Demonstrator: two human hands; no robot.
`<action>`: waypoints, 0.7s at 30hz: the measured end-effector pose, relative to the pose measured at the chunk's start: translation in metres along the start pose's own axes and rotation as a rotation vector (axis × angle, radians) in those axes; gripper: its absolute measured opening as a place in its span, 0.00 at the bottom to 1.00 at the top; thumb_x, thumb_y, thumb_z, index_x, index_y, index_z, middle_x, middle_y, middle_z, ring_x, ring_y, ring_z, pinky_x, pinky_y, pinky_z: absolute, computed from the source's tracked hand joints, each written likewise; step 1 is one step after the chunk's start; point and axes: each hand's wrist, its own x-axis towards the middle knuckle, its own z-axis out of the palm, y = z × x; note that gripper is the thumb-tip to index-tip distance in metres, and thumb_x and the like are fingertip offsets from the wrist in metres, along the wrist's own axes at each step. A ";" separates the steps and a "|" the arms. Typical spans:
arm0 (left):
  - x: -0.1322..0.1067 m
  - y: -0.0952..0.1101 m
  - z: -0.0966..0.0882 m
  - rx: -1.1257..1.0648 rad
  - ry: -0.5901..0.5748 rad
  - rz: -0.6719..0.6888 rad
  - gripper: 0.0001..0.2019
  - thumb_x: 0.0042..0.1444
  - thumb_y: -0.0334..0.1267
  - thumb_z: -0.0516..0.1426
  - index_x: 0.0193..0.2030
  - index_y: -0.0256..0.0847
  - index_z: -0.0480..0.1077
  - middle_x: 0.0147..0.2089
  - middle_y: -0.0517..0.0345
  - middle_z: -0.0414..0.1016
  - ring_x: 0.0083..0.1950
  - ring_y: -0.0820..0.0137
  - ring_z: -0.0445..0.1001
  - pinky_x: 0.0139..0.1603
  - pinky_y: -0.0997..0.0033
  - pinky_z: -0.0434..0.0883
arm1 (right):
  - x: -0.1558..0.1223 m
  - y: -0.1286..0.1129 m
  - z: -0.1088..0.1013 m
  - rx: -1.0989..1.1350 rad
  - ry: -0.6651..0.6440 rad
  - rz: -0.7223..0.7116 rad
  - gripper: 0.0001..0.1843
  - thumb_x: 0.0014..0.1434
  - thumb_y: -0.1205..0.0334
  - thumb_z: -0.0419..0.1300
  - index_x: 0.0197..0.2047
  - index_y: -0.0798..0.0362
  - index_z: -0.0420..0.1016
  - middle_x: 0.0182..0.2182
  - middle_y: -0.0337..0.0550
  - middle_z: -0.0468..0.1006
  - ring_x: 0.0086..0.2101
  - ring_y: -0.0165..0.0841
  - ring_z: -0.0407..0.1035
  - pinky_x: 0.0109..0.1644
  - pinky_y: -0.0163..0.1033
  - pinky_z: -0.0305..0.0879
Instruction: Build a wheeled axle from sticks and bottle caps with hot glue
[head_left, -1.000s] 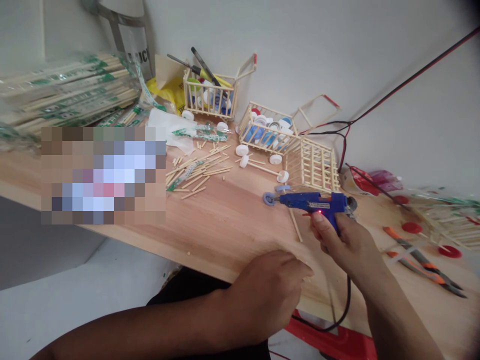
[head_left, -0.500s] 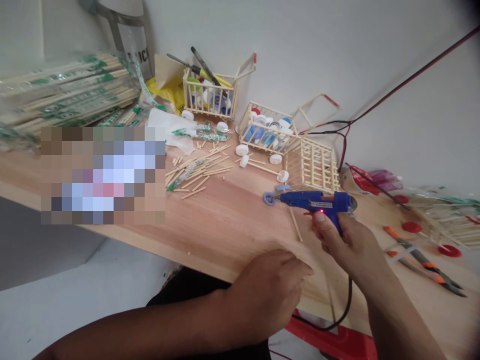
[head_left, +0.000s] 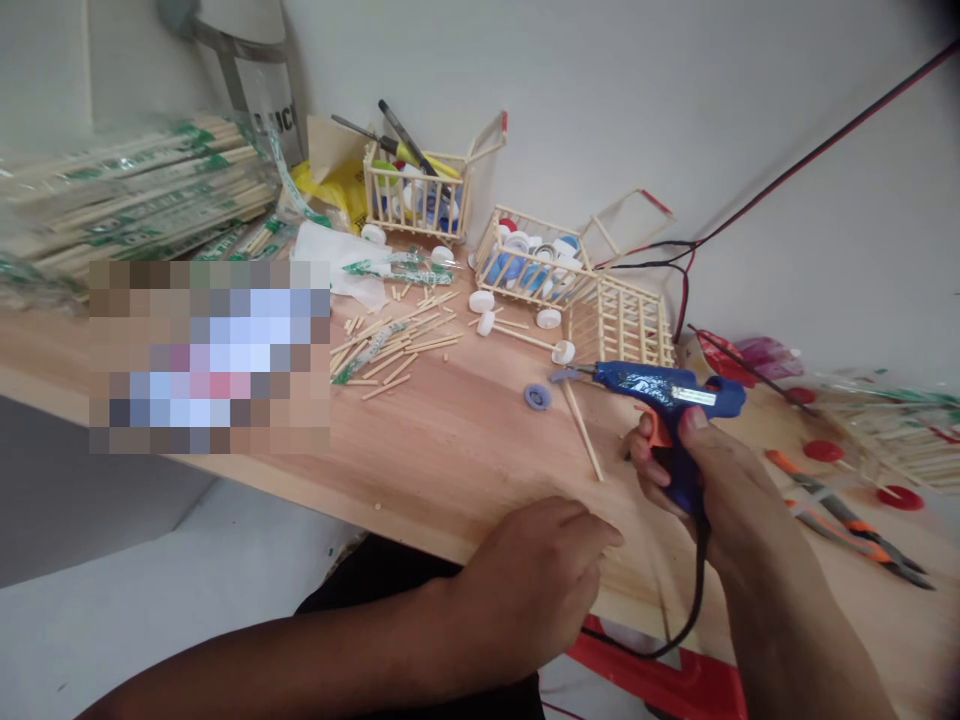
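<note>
This is a small craft workshop area; whether it lies inside a home cannot be determined. The work surface is a light pine-wood bench [head_left: 450, 440] set against a plain white wall [head_left: 600, 90]. Identifying equipment and stock: a blue plastic hot-glue gun [head_left: 667, 390], orange-handled steel pliers [head_left: 847, 530], clear plastic packs of wooden chopsticks [head_left: 142, 190], a miniature wooden-stick cart [head_left: 416, 205] and a red-and-black twin-core cable [head_left: 817, 140].
</note>
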 end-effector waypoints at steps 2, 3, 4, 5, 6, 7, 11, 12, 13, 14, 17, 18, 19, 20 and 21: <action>0.000 0.001 -0.001 -0.003 -0.004 -0.016 0.11 0.61 0.27 0.49 0.44 0.34 0.72 0.40 0.51 0.75 0.44 0.68 0.72 0.49 0.67 0.71 | 0.001 0.002 0.002 0.103 -0.032 0.051 0.22 0.58 0.37 0.53 0.37 0.49 0.64 0.26 0.39 0.65 0.19 0.27 0.52 0.14 0.31 0.45; 0.001 0.001 -0.001 -0.007 -0.003 -0.027 0.11 0.61 0.27 0.49 0.44 0.34 0.72 0.40 0.51 0.76 0.44 0.68 0.72 0.50 0.67 0.71 | 0.002 0.003 0.003 0.148 -0.046 0.074 0.22 0.57 0.36 0.53 0.37 0.48 0.64 0.26 0.39 0.64 0.19 0.26 0.51 0.13 0.30 0.44; 0.001 0.001 -0.002 -0.011 -0.001 -0.036 0.11 0.61 0.27 0.49 0.44 0.34 0.72 0.41 0.51 0.76 0.44 0.68 0.72 0.50 0.67 0.71 | 0.002 0.004 0.005 0.195 -0.055 0.089 0.23 0.56 0.36 0.54 0.37 0.48 0.64 0.26 0.39 0.64 0.19 0.26 0.51 0.13 0.30 0.43; 0.001 0.002 -0.002 -0.017 0.000 -0.043 0.11 0.61 0.27 0.49 0.44 0.35 0.72 0.41 0.52 0.76 0.44 0.68 0.72 0.50 0.67 0.71 | 0.001 0.005 0.005 0.240 -0.059 0.099 0.23 0.55 0.36 0.55 0.38 0.48 0.64 0.27 0.39 0.64 0.19 0.26 0.51 0.13 0.30 0.42; 0.001 0.002 -0.003 -0.023 0.000 -0.049 0.11 0.61 0.27 0.49 0.44 0.35 0.72 0.41 0.52 0.76 0.45 0.68 0.72 0.50 0.68 0.71 | 0.000 0.005 0.006 0.284 -0.057 0.106 0.23 0.55 0.36 0.56 0.38 0.48 0.64 0.27 0.38 0.63 0.19 0.26 0.51 0.12 0.29 0.42; 0.001 0.003 -0.003 -0.030 0.000 -0.053 0.11 0.61 0.26 0.50 0.44 0.36 0.72 0.41 0.53 0.76 0.45 0.69 0.73 0.50 0.68 0.71 | -0.002 0.006 0.005 0.322 -0.048 0.113 0.22 0.54 0.37 0.57 0.38 0.48 0.64 0.27 0.38 0.63 0.19 0.26 0.51 0.12 0.29 0.40; 0.002 0.003 -0.004 -0.040 0.024 -0.067 0.11 0.61 0.26 0.50 0.45 0.38 0.72 0.42 0.54 0.77 0.45 0.69 0.74 0.51 0.67 0.71 | -0.014 0.003 -0.007 0.341 0.003 0.109 0.24 0.54 0.34 0.55 0.37 0.47 0.62 0.25 0.37 0.63 0.17 0.26 0.49 0.12 0.29 0.35; 0.002 0.003 -0.004 -0.039 0.029 -0.068 0.11 0.61 0.26 0.50 0.45 0.38 0.72 0.43 0.53 0.77 0.46 0.69 0.74 0.51 0.66 0.71 | -0.019 0.002 -0.013 0.321 0.012 0.099 0.25 0.54 0.33 0.53 0.37 0.46 0.61 0.24 0.35 0.62 0.16 0.25 0.46 0.12 0.29 0.35; 0.003 0.003 -0.004 -0.035 0.031 -0.069 0.11 0.61 0.26 0.50 0.45 0.37 0.72 0.43 0.53 0.77 0.46 0.68 0.74 0.52 0.66 0.71 | -0.023 0.000 -0.020 0.304 0.021 0.087 0.25 0.55 0.32 0.51 0.37 0.46 0.60 0.23 0.34 0.61 0.15 0.24 0.43 0.12 0.30 0.34; 0.003 0.002 -0.003 -0.031 0.029 -0.070 0.11 0.61 0.26 0.50 0.44 0.37 0.72 0.43 0.53 0.77 0.46 0.68 0.74 0.51 0.65 0.72 | -0.028 -0.001 -0.028 0.296 0.035 0.068 0.26 0.55 0.31 0.51 0.38 0.46 0.60 0.21 0.32 0.59 0.15 0.24 0.40 0.12 0.30 0.34; 0.004 0.002 -0.003 -0.013 0.017 -0.075 0.11 0.61 0.27 0.50 0.44 0.38 0.72 0.42 0.54 0.77 0.46 0.69 0.75 0.49 0.66 0.72 | -0.045 -0.006 -0.058 0.282 0.133 -0.022 0.25 0.55 0.30 0.50 0.38 0.45 0.61 0.18 0.28 0.51 0.15 0.24 0.35 0.13 0.31 0.35; 0.004 0.002 -0.003 -0.005 0.014 -0.077 0.11 0.61 0.28 0.50 0.44 0.38 0.72 0.42 0.55 0.77 0.45 0.69 0.75 0.49 0.66 0.72 | -0.050 -0.008 -0.069 0.253 0.184 -0.053 0.25 0.56 0.30 0.50 0.37 0.44 0.61 0.18 0.28 0.48 0.15 0.25 0.35 0.14 0.31 0.36; 0.004 0.002 -0.002 0.005 0.011 -0.079 0.11 0.62 0.28 0.50 0.44 0.38 0.72 0.43 0.55 0.78 0.45 0.69 0.75 0.48 0.66 0.72 | -0.056 -0.009 -0.081 0.197 0.249 -0.092 0.25 0.57 0.30 0.48 0.36 0.44 0.62 0.17 0.28 0.45 0.15 0.25 0.36 0.14 0.33 0.38; 0.004 0.002 -0.002 0.018 0.011 -0.080 0.11 0.62 0.28 0.50 0.44 0.39 0.72 0.43 0.55 0.78 0.45 0.69 0.75 0.48 0.67 0.72 | -0.062 -0.009 -0.093 0.096 0.329 -0.135 0.25 0.59 0.31 0.45 0.33 0.45 0.61 0.17 0.28 0.42 0.15 0.26 0.37 0.15 0.34 0.40; 0.004 0.002 -0.002 0.033 0.014 -0.080 0.11 0.62 0.29 0.50 0.44 0.39 0.72 0.43 0.55 0.78 0.45 0.69 0.75 0.48 0.67 0.72 | -0.068 -0.007 -0.105 -0.051 0.408 -0.169 0.26 0.61 0.32 0.41 0.32 0.45 0.61 0.17 0.29 0.43 0.15 0.27 0.41 0.17 0.36 0.44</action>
